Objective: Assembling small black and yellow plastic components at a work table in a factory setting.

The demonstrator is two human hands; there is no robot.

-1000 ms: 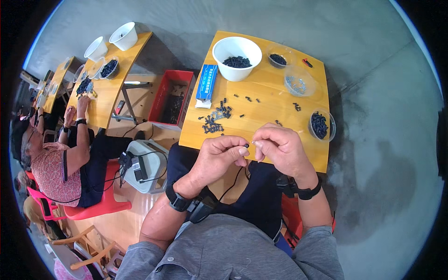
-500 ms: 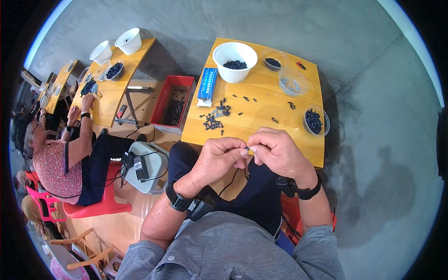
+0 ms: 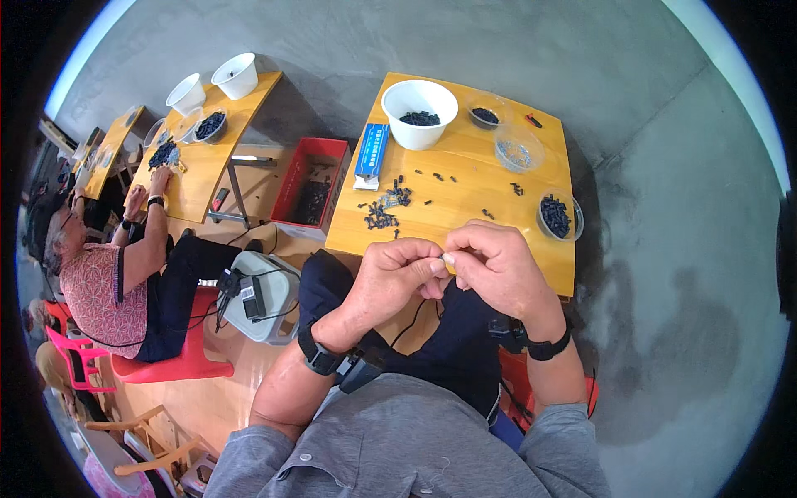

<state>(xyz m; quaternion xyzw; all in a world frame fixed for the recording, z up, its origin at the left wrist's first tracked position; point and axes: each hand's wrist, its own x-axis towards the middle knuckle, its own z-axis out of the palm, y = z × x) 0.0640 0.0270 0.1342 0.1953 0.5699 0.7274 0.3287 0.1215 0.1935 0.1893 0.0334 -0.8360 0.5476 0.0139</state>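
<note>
Just off the near edge of the wooden table (image 3: 465, 195), my left hand (image 3: 397, 272) and my right hand (image 3: 491, 264) meet, each in a pinch. A tiny dark piece sits at the left fingertips, nearly covered by them now. What the right fingers pinch is hidden. Beyond my left hand lies a loose pile of small black parts (image 3: 383, 219), some shaped like short plugs, with tiny clear or silvery bits (image 3: 388, 200) among them. To the right of my right hand stands a clear round tub (image 3: 579, 224) filled with black pieces (image 3: 555, 216).
A white bowl (image 3: 447, 108) with black parts, a blue box (image 3: 372, 156) and two more clear tubs (image 3: 531, 158) stand farther back. A red bin (image 3: 288, 192) and a grey stool (image 3: 264, 309) are on the left. Another person (image 3: 104, 290) works at a neighbouring table (image 3: 195, 178).
My fingertips have closed tighter together, and the dark piece that showed between them is now mostly covered. The view has shifted slightly; the things on the table lie as before.
</note>
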